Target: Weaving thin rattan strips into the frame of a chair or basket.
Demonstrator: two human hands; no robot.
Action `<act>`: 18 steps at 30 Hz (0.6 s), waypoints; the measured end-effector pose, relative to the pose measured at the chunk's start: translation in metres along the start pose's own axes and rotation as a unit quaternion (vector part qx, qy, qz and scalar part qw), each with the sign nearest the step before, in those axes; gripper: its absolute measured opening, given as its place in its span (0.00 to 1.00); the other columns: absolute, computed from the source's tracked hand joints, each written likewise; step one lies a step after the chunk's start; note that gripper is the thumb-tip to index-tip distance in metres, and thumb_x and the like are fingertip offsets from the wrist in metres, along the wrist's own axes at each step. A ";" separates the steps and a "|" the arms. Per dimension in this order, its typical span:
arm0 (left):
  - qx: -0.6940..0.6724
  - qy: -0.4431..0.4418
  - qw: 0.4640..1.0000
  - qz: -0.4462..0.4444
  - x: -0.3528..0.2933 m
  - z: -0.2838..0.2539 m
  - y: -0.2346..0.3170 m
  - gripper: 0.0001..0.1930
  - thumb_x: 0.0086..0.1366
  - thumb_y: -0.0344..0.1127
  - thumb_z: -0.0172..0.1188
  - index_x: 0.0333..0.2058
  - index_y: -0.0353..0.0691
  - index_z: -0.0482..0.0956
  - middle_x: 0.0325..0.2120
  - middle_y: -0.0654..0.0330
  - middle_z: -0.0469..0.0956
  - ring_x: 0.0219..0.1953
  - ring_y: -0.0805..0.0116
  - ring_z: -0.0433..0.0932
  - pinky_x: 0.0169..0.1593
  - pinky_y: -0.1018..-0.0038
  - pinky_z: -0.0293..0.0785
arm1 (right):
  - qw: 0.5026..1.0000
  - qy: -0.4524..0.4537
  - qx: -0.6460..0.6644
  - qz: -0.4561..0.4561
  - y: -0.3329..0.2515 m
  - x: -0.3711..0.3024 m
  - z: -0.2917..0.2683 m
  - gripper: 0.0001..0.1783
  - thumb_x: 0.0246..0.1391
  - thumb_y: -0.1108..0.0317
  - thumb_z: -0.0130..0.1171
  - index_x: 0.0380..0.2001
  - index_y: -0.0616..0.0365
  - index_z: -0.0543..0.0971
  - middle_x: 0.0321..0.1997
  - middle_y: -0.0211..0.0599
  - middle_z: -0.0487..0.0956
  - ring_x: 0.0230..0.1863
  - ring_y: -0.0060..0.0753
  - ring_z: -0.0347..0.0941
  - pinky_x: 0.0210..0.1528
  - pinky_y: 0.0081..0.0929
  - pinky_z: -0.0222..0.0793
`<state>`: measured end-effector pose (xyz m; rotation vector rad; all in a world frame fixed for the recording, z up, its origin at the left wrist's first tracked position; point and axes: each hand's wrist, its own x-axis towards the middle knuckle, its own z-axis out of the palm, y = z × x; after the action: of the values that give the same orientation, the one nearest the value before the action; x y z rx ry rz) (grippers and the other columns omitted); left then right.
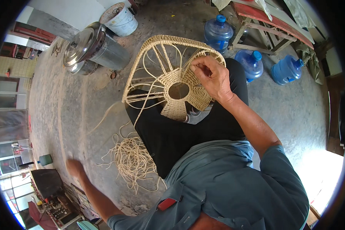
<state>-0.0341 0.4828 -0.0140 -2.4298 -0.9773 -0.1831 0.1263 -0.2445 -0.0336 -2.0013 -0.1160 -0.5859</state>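
Observation:
A half-woven frame of pale twisted cord [173, 76] rests across my lap, with a round hole in its middle and a thick wrapped rim. Woven wedges fill its right and near parts, while bare spokes and loops show on the left. My right hand [212, 76] is over its right side, thumb and fingers pinched together near the rim; what lies between them is too small to make out. Far out to the left, my left hand [75, 168] is smeared by motion, its fingers unclear. A loose cord [141, 110] runs from the frame down past my left thigh.
A tangled heap of cord [133, 159] lies on the floor left of my legs. Metal pots [111, 53] and a white bucket [120, 21] stand far left. Blue water jugs [250, 64] and a red-topped wooden bench [274, 25] are at the far right.

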 end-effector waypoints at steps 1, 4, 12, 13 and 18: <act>-0.014 0.003 0.999 -0.044 -0.019 0.004 -0.027 0.14 0.69 0.37 0.57 0.46 0.36 0.86 0.43 0.42 0.87 0.46 0.41 0.88 0.49 0.45 0.83 | 1.000 0.000 -0.018 0.000 0.002 -0.003 -0.004 0.07 0.60 0.71 0.72 0.42 0.54 0.87 0.35 0.32 0.84 0.29 0.26 0.80 0.33 0.26 0.77; 0.049 -0.100 0.985 -0.134 -0.057 0.026 -0.145 0.18 0.75 0.44 0.55 0.43 0.35 0.86 0.42 0.44 0.87 0.50 0.39 0.86 0.52 0.46 0.82 | 1.000 -0.012 -0.005 -0.022 -0.013 -0.006 -0.001 0.07 0.60 0.71 0.72 0.42 0.53 0.88 0.36 0.32 0.84 0.30 0.26 0.81 0.33 0.27 0.78; -0.549 -0.042 0.797 0.250 -0.148 -0.127 0.198 0.13 0.69 0.28 0.70 0.51 0.37 0.86 0.45 0.51 0.86 0.51 0.52 0.84 0.58 0.62 0.77 | 0.973 -0.050 -0.078 -0.209 -0.035 0.005 0.042 0.11 0.57 0.69 0.74 0.44 0.51 0.90 0.35 0.33 0.81 0.33 0.40 0.83 0.37 0.37 0.80; -0.556 -0.037 0.777 0.294 -0.167 -0.155 0.237 0.16 0.67 0.30 0.72 0.52 0.39 0.85 0.49 0.51 0.85 0.54 0.50 0.83 0.60 0.60 0.76 | 0.968 -0.055 -0.097 -0.226 -0.035 0.008 0.049 0.11 0.56 0.69 0.74 0.44 0.51 0.90 0.34 0.33 0.81 0.33 0.40 0.82 0.37 0.37 0.80; -0.538 0.042 0.772 0.337 -0.199 -0.218 0.333 0.12 0.69 0.36 0.70 0.49 0.41 0.85 0.47 0.54 0.85 0.51 0.47 0.81 0.56 0.55 0.76 | 0.960 -0.074 -0.136 -0.234 -0.031 0.012 0.062 0.09 0.57 0.59 0.74 0.37 0.50 0.89 0.32 0.33 0.78 0.34 0.42 0.83 0.38 0.40 0.79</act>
<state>0.0598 0.0480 -0.0229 -3.5529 0.2659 -0.7409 0.1488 -0.1781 -0.0267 -2.2989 -0.6443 -0.7820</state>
